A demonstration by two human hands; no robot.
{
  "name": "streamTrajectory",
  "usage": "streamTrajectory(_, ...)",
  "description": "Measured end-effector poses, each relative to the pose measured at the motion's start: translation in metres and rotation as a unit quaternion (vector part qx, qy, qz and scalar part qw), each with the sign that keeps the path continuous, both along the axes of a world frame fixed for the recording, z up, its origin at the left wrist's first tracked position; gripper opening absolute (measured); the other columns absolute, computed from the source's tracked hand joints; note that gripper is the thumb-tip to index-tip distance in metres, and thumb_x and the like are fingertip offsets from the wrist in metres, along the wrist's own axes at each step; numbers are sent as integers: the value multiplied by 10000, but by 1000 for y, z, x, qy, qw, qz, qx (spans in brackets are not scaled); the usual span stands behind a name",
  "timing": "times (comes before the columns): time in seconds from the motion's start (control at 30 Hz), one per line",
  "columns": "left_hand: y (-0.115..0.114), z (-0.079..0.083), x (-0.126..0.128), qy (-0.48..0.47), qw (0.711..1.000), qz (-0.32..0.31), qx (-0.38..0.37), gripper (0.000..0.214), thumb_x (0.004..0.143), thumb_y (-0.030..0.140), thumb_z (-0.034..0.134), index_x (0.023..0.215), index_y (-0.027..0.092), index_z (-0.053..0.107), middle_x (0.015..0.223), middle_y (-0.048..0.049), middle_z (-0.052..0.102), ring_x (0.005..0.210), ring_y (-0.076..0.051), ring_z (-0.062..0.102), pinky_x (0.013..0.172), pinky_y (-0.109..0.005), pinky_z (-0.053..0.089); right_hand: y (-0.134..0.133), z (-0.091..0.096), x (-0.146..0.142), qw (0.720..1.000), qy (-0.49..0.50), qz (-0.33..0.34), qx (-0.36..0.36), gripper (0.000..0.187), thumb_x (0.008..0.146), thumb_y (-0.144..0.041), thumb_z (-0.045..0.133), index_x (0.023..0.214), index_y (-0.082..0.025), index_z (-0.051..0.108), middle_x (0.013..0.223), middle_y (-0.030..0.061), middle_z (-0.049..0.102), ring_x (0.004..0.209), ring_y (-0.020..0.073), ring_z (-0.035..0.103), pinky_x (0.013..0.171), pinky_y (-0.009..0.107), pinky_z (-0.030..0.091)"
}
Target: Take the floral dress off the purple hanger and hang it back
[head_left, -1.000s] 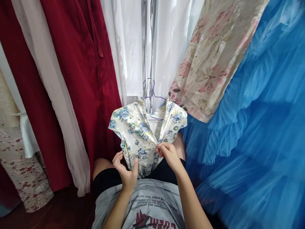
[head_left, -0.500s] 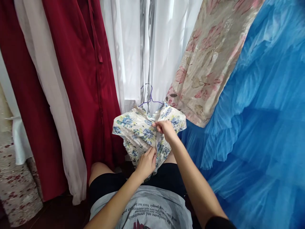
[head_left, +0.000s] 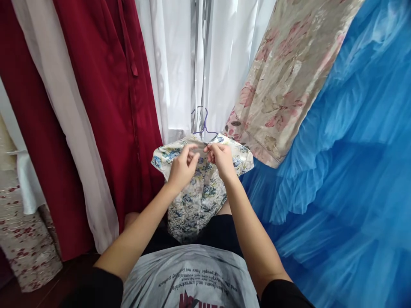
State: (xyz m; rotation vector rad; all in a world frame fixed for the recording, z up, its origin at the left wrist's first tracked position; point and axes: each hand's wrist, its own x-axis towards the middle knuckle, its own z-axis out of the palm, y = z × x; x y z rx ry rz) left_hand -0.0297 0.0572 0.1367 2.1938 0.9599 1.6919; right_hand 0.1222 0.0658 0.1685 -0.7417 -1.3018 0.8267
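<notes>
A white short-sleeved blouse [head_left: 199, 201] with blue and yellow-green flowers hangs in front of me, its lower part over my lap. A thin purple hanger [head_left: 205, 124] sticks up from its neck. My right hand [head_left: 221, 159] pinches the blouse at the top of its front, near the neckline. My left hand [head_left: 183, 169] is just left of it, over the blouse's upper front, thumb and fingers apart with nothing visible between them. The fabric right behind the fingers is partly hidden.
Long dark-red dresses [head_left: 99, 94] and a pale sheer panel [head_left: 70, 107] hang on the left. White curtains [head_left: 221, 64] are behind. To the right hang a beige dress with pink flowers [head_left: 279, 98] and a ruffled blue tulle gown [head_left: 346, 188].
My left hand has let go of the lower front and risen to the neckline beside my right hand. My right hand has shifted slightly up. The blouse front now lies flatter.
</notes>
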Motion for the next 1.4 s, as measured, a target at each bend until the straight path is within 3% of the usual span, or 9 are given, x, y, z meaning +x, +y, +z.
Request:
streamTrajectory(0.1, 16, 38, 6, 32, 998, -24, 53, 214, 950, 310, 579, 1119, 229, 684, 900, -34, 671, 752, -182, 583, 768, -284, 423, -3, 3, 4, 999, -36, -17, 27, 240, 809, -328, 543, 622, -188, 598, 422, -45, 472, 417, 101, 405, 480, 243, 312)
streamTrajectory(0.2, 23, 54, 14, 80, 992, -11, 101, 184, 956, 292, 562, 853, 195, 679, 871, -49, 661, 822, -199, 583, 801, -293, 415, 3, 0, 6, 996, -60, -38, 48, 253, 834, -356, 547, 648, -193, 596, 452, -43, 482, 446, 112, 421, 505, 251, 333)
streamTrajectory(0.43, 24, 74, 1, -45, 996, 10, 82, 234, 964, 349, 542, 840, 182, 651, 743, -15, 644, 716, -166, 598, 697, -267, 428, 14, -66, -11, 986, 60, -155, 26, 323, 847, -319, 503, 543, -219, 461, 463, -54, 380, 454, 109, 339, 481, 263, 272)
streamTrajectory(0.63, 21, 66, -10, 101, 992, 7, 81, 232, 975, 324, 509, 863, 181, 654, 794, -16, 683, 756, -177, 619, 732, -285, 440, 11, -42, -17, 997, 46, -20, 50, 344, 925, -502, 534, 810, -192, 628, 465, -53, 481, 436, 126, 411, 482, 263, 323)
streamTrajectory(0.83, 24, 54, -6, 115, 987, -4, 112, 146, 953, 261, 532, 890, 186, 641, 853, -26, 683, 806, -186, 631, 750, -294, 454, 18, -7, -9, 994, -29, -9, 106, 289, 891, -418, 593, 694, -209, 557, 488, -48, 516, 457, 118, 451, 516, 255, 372)
streamTrajectory(1.0, 26, 51, 5, 81, 985, 39, 146, 142, 935, 245, 568, 842, 182, 655, 824, -28, 684, 790, -184, 624, 760, -300, 455, 19, -20, -7, 993, -40, -66, 95, 272, 820, -296, 567, 569, -194, 543, 481, -47, 457, 474, 106, 405, 511, 250, 328)
streamTrajectory(1.17, 52, 60, -14, -120, 986, 50, 104, 179, 917, 308, 619, 818, 168, 672, 782, -22, 690, 780, -166, 638, 755, -259, 479, 23, -46, 1, 991, -75, -104, 31, 248, 740, -276, 540, 509, -189, 520, 461, -53, 400, 473, 98, 348, 493, 250, 251)
streamTrajectory(1.3, 87, 45, -72, -397, 918, 17, -12, 125, 845, 225, 686, 746, 160, 646, 700, 11, 615, 706, -122, 603, 694, -206, 466, 8, -63, 3, 994, -68, -79, 18, 247, 716, -267, 520, 481, -193, 503, 444, -55, 375, 467, 97, 334, 492, 246, 244)
streamTrajectory(1.4, 96, 1, -102, -610, 760, -53, -218, 158, 850, 184, 657, 712, 174, 580, 606, 42, 532, 564, -91, 532, 604, -191, 444, -9, -79, -7, 998, -28, -57, -5, 269, 719, -273, 554, 467, -193, 505, 438, -50, 399, 456, 95, 344, 479, 240, 251)
